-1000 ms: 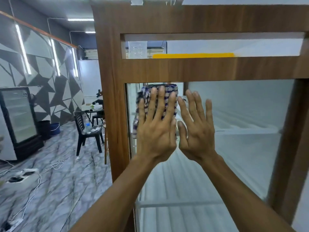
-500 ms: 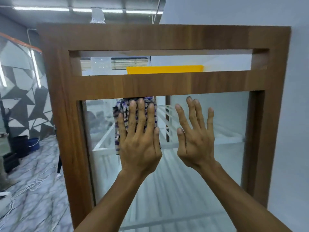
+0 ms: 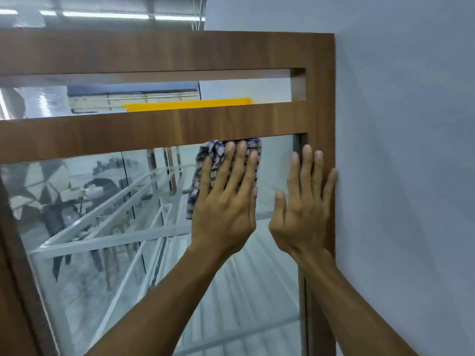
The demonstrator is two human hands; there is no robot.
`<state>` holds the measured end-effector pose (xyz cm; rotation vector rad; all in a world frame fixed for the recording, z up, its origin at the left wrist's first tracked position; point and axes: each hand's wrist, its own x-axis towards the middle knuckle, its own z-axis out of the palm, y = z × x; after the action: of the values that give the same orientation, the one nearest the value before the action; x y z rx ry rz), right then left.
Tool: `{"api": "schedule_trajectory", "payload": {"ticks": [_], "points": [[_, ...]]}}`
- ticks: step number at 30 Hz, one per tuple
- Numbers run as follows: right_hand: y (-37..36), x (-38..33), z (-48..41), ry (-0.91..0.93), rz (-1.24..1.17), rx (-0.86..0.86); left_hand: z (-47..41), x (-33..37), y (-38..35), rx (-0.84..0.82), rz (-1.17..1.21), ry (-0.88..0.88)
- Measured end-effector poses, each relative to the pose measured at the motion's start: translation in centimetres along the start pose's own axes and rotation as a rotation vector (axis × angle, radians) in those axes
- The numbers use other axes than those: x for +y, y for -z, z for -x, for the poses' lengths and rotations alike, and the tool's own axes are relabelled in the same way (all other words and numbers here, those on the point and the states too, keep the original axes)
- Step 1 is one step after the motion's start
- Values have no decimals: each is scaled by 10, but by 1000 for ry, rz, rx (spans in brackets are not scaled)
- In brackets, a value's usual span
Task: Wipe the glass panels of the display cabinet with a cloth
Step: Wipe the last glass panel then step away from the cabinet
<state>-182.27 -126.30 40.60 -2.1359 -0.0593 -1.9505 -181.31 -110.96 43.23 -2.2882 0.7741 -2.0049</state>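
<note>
Head view, looking forward at the upper right corner of the cabinet. The left hand (image 3: pixel 223 199) lies flat, fingers straight and close together. It presses a blue-and-white checked cloth (image 3: pixel 210 151) against the large clear glass panel (image 3: pixel 102 227), directly beneath the middle rail of the brown wood-grain cabinet frame (image 3: pixel 154 132). The cloth's top edge touches that rail, and a loose fold hangs below the hand on its left side. The right hand (image 3: pixel 300 209) is bare and also flat, fingers straight and slightly spread. Its palm rests on the right end of the glass, and its outer fingers lie on the frame's right upright, just beside the pale grey wall (image 3: pixel 398 150). Neither hand grips anything. White metal shelf frames (image 3: pixel 110 240) are visible through the glass, and a yellow strip (image 3: pixel 187 105) shows in the slot above the rail.

Probable risks:
- **Slipping cloth:** it is held only by flat pressure, so a fast stroke or a lapse in force could let it slide out and drop.
- **Fresh marks:** the bare right palm on the glass is likely to leave prints on the area being cleaned.
- **Missed area:** the narrow strip of glass under and beside the right hand may go unwiped unless that hand shifts.
- **Bunched cloth:** the loose hanging fold may bunch under the hand, causing streaks.
</note>
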Motion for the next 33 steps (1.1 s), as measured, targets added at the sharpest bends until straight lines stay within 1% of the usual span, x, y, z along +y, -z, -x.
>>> {"api": "schedule_trajectory", "payload": {"ticks": [3,5,12,18,23,26,31,33], "points": [[1,7,3,-29,-163,36,-8,14,-7,-12,-4,-24],[2,16,7,-37,-214,47,-10,19,-10,-26,-7,-44],[1,22,12,-36,-180,85,-31,46,-20,-88,26,-166],[2,21,12,-41,-136,50,-33,35,-19,-149,23,-296],[7,23,17,-27,-90,-1,-17,30,-14,-156,30,-254],[6,7,17,-65,-64,-31,-8,13,-5,-132,20,-210],[-12,-59,17,105,-245,-83,16,-45,22,-102,-25,-95],[-18,-86,16,157,-266,-100,28,-72,34,-86,-32,-47]]}}
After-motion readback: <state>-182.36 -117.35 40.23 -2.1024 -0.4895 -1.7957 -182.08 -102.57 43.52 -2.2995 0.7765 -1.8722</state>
